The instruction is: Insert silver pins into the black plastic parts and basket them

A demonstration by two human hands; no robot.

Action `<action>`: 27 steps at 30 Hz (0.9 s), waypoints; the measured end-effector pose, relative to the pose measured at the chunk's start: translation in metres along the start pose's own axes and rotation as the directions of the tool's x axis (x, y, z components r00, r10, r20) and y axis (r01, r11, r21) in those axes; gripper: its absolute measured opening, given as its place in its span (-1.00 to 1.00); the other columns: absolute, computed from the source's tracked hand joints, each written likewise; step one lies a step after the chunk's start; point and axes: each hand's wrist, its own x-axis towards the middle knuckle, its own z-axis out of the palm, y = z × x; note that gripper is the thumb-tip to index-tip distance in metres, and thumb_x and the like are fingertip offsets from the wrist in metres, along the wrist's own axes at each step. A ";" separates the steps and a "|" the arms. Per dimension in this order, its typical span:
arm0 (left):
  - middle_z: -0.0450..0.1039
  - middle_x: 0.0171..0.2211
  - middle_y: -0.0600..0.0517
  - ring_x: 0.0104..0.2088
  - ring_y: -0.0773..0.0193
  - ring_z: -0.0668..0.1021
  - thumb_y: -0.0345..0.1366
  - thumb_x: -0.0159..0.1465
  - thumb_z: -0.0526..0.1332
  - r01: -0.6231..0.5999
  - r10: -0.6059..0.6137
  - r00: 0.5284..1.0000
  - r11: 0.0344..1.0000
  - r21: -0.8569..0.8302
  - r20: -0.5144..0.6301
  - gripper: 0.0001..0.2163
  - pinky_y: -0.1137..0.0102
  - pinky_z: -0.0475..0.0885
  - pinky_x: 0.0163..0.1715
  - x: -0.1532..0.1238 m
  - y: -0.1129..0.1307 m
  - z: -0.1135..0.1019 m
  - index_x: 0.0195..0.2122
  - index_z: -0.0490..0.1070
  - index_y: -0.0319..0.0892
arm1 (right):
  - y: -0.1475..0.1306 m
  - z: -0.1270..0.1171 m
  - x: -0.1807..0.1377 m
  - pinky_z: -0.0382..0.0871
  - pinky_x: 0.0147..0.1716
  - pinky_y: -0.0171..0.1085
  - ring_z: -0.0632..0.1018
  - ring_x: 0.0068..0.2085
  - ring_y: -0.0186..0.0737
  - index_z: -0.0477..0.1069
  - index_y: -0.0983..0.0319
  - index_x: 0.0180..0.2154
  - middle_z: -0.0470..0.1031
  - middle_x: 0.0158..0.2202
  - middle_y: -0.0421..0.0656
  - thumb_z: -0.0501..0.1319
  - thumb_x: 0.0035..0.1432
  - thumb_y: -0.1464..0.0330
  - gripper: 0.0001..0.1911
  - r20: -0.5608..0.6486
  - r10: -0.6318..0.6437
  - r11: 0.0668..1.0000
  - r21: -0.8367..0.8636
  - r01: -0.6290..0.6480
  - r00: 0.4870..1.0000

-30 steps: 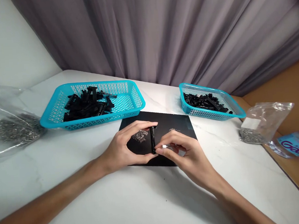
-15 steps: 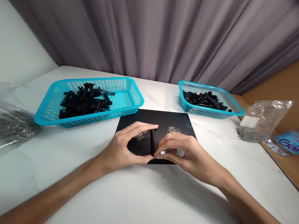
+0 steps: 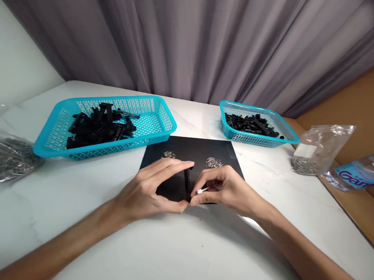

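My left hand point(image 3: 147, 189) grips a narrow black plastic part point(image 3: 187, 184) by its ends, fingertips on top and thumb below, so that it stands upright. Close against its lower end is my right hand point(image 3: 225, 188), thumb and forefinger pinched together. A thin metal tool with a white end point(image 3: 199, 191) lies in the right hand; most of it is hidden by the fingers. Whether the pinch also holds a small pin cannot be seen. Beneath both hands is a black mat point(image 3: 194, 146), with two piles of tiny metal pieces, one left point(image 3: 168, 155) and one right point(image 3: 214, 162).
A large blue basket point(image 3: 119, 146) of black parts stands back left, a smaller blue basket point(image 3: 258, 140) back right. Bags of metal pieces lie at far left point(image 3: 9, 158) and right point(image 3: 307, 165). A plastic bottle point(image 3: 360, 176) lies beyond the right bag.
The hands and the black part have shifted slightly down in view. My right fingers have bent more at the part's lower end. The baskets and bags appear a little further left.
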 end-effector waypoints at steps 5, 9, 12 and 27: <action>0.58 -0.07 -0.04 -0.11 0.14 0.64 -0.33 0.10 0.44 0.073 -0.075 0.996 0.997 -0.037 -0.039 -0.40 0.32 0.59 -0.11 0.002 0.001 -0.002 0.20 0.39 -0.09 | -0.008 -0.004 -0.003 0.32 -0.37 -0.28 0.51 -0.33 -0.27 0.66 0.20 -0.31 0.61 -0.32 -0.16 0.46 0.14 0.19 -0.79 0.004 -0.092 0.996 0.001 0.092 0.996; 0.58 -0.07 -0.05 -0.10 0.12 0.63 -0.32 0.08 0.46 0.121 -0.122 0.992 0.990 -0.072 -0.019 -0.40 0.30 0.59 -0.11 0.004 0.001 -0.006 0.18 0.41 -0.08 | -0.016 -0.010 -0.006 0.38 -0.27 -0.28 0.56 -0.22 -0.26 0.67 0.15 -0.20 0.63 -0.20 -0.16 0.37 0.28 0.31 -0.89 0.066 -0.170 0.985 -0.023 0.172 0.983; 0.58 -0.06 -0.04 -0.07 0.11 0.63 -0.32 0.07 0.48 0.126 -0.127 0.992 0.988 -0.091 -0.003 -0.39 0.30 0.58 -0.09 0.004 0.001 -0.008 0.18 0.41 -0.07 | -0.019 -0.011 -0.008 0.38 -0.27 -0.30 0.55 -0.22 -0.29 0.66 0.15 -0.19 0.62 -0.20 -0.18 0.34 0.30 0.35 -0.91 0.083 -0.194 0.978 -0.056 0.199 0.977; 0.57 -0.06 -0.07 -0.09 0.10 0.63 -0.34 0.13 0.41 -0.008 0.007 1.000 0.999 -0.039 -0.009 -0.38 0.25 0.59 -0.08 0.000 -0.002 -0.001 0.24 0.33 -0.08 | -0.004 0.000 -0.003 0.04 -0.55 -0.30 0.23 -0.52 -0.41 0.62 0.22 -0.31 0.55 -0.36 -0.20 0.46 0.12 0.11 -0.70 0.008 0.053 0.998 -0.045 -0.052 0.999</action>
